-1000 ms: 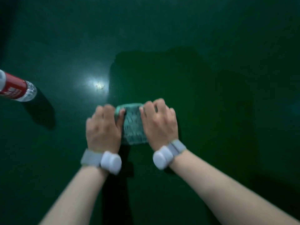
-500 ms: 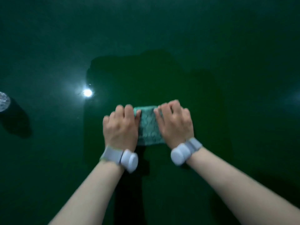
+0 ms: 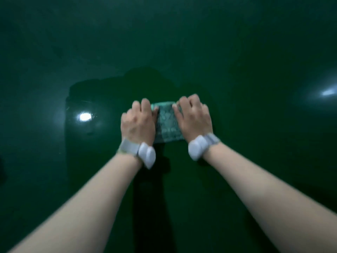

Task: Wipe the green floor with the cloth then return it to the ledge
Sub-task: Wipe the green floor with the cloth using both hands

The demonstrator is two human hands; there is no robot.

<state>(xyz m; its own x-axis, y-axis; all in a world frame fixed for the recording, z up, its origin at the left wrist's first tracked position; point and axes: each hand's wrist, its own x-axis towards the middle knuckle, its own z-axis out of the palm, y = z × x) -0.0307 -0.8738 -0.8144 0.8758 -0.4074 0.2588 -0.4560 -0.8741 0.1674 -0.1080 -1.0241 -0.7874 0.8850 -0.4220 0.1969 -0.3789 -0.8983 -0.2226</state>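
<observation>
Bottle gone from view, left hand (image 3: 137, 123) and right hand (image 3: 194, 118) apparently pressing cloth (image 3: 168, 125) flat, fingers curled, glossy floor (image 3: 237, 61)

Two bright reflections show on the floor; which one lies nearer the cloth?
The rounded glare patch left of the left hand is nearer the cloth. The other, a thin streak, sits at the far right edge of the floor.

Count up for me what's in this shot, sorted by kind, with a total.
Hands: 2, left hand and right hand, both pressing on the cloth
Wristbands: 2, left wristband, right wristband
Cloth: 1, cloth flat on the green floor
Light glares on the floor: 2, glare and
Total: 7
</observation>
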